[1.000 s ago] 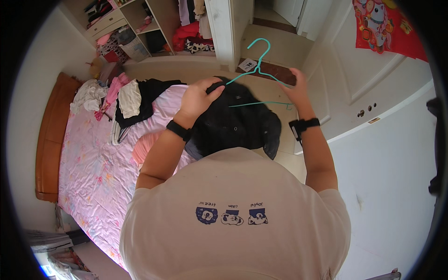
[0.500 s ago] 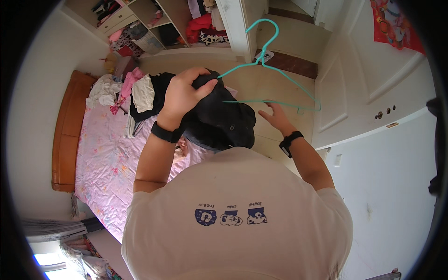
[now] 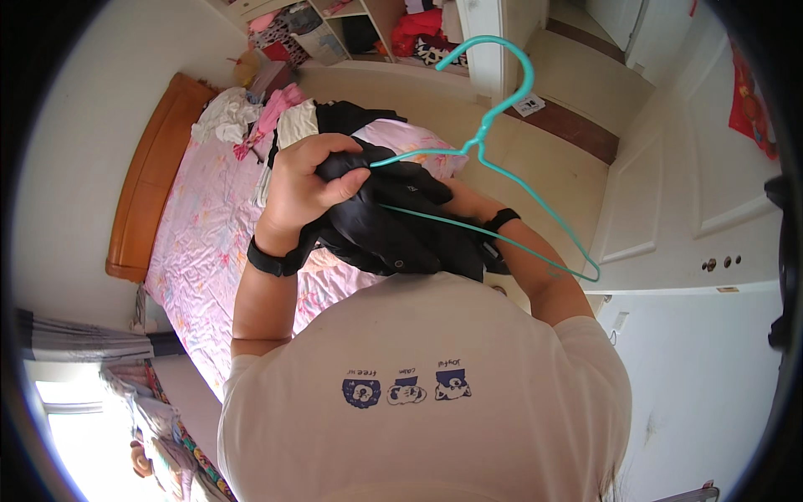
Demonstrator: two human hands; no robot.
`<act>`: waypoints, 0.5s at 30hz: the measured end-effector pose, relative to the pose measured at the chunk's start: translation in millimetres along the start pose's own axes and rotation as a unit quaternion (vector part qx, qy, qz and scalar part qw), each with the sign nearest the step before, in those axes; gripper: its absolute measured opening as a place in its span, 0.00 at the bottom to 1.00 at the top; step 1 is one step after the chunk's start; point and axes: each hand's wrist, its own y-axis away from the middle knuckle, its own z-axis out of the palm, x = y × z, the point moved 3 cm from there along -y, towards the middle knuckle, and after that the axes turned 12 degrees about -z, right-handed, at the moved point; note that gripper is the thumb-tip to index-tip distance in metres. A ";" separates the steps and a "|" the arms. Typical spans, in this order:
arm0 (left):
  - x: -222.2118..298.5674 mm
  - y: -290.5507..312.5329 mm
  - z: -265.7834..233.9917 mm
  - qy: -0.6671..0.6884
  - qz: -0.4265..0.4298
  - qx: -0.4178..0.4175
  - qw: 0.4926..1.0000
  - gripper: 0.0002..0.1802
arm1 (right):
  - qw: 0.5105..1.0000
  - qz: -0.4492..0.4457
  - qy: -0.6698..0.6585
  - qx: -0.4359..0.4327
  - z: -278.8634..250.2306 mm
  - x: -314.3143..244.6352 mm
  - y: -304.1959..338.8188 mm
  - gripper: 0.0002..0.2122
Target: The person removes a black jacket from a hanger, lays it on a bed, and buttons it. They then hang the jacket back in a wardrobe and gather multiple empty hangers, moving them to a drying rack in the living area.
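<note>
A dark, slightly glossy black jacket [image 3: 393,238] with a small round snap hangs in front of my chest. My left hand [image 3: 305,180] is closed on its upper left part, thumb against fingers, pinching the cloth over one end of a teal hanger [image 3: 479,138]. That end of the hanger disappears into the jacket; its hook points up and its other end sticks out free on the right, above my right forearm. My right hand [image 3: 464,201] reaches to the jacket's far right side, behind the hanger's lower bar. Its fingers are hidden by the black cloth.
Left of me stands a bed with a pink flowered sheet [image 3: 201,251] and a wooden headboard [image 3: 146,184]. White, pink and black clothes [image 3: 226,115] are heaped on it. Open shelves [image 3: 360,33] hold more clothes at the back. A white door [image 3: 669,201] stands at right.
My right hand has moved left from beside the hanger to behind the jacket's right side. The hanger's free end has tilted down and nearer. The whole view has turned somewhat.
</note>
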 end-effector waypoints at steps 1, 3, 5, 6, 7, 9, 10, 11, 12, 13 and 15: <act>-6.4 2.5 -3.0 -0.007 -0.022 0.004 1.000 0.16 | 1.000 -0.002 0.000 -0.014 -8.4 3.0 6.2 0.27; -20.4 7.6 -7.0 -0.013 -0.063 0.010 0.998 0.15 | 0.995 -0.055 -0.011 0.083 -47.5 5.5 15.3 0.24; -31.1 15.3 -7.6 -0.060 -0.056 0.019 0.996 0.14 | 0.986 0.110 0.037 0.118 -86.5 14.0 40.7 0.21; -36.4 18.9 -5.5 -0.076 -0.056 0.021 0.995 0.14 | 0.985 0.091 0.074 0.124 -103.1 8.7 51.8 0.20; -41.2 19.8 -3.1 -0.084 -0.042 0.033 0.995 0.13 | 0.982 0.080 0.111 0.132 -121.7 1.0 58.5 0.20; -50.2 21.7 2.9 -0.124 -0.046 0.047 0.990 0.12 | 0.971 0.054 0.158 0.169 -150.0 -19.5 62.0 0.17; -53.9 21.7 5.5 -0.142 -0.048 0.056 0.987 0.12 | 0.965 0.038 0.169 0.198 -162.9 -32.1 60.9 0.16; -56.3 20.4 8.7 -0.169 -0.038 0.084 0.981 0.12 | 0.957 0.023 0.180 0.226 -172.0 -45.3 61.8 0.14; -58.6 17.4 11.9 -0.195 -0.027 0.113 0.974 0.11 | 0.958 0.014 0.107 0.265 -176.5 -56.6 62.0 0.14; -60.3 14.6 14.5 -0.220 -0.016 0.144 0.965 0.11 | 0.952 0.004 0.033 0.303 -179.6 -67.8 59.4 0.14; -64.5 10.2 17.7 -0.249 -0.030 0.190 0.949 0.11 | 0.930 -0.010 -0.034 0.366 -183.9 -91.1 54.8 0.12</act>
